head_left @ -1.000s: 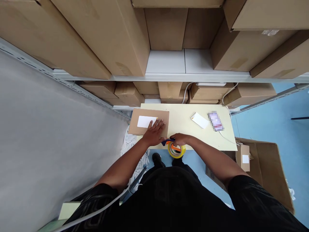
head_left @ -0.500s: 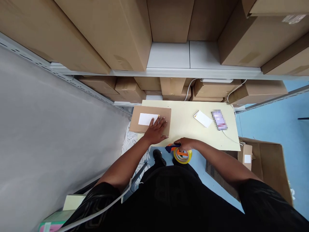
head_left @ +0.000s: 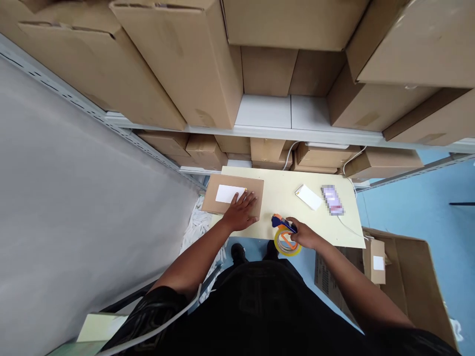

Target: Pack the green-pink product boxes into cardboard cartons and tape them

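Observation:
My left hand [head_left: 240, 211] lies flat with fingers spread on a brown cardboard box [head_left: 211, 198], at the left end of the pale table [head_left: 276, 198]. Part of the hand overlaps a white label [head_left: 225, 193] on the box's top. In my right hand [head_left: 303, 234] is a tape dispenser [head_left: 281, 221], blue and orange, carrying a roll of clear yellowish tape [head_left: 279, 247]. The fingers wrap its handle near the table's front edge. The dispenser's head points left toward the box, apart from it.
A stack of white labels [head_left: 308, 197] and a phone [head_left: 332, 200] with a cable lie on the table's right side. Shelves packed with cartons [head_left: 178, 64] rise behind. A large open carton [head_left: 411, 277] stands on the floor at right, a small labelled box [head_left: 374, 259] at its edge.
My right hand has moved right with the tape dispenser, which has turned so its head shows over the table. My left hand stays on the box. The camera view has tilted up a little.

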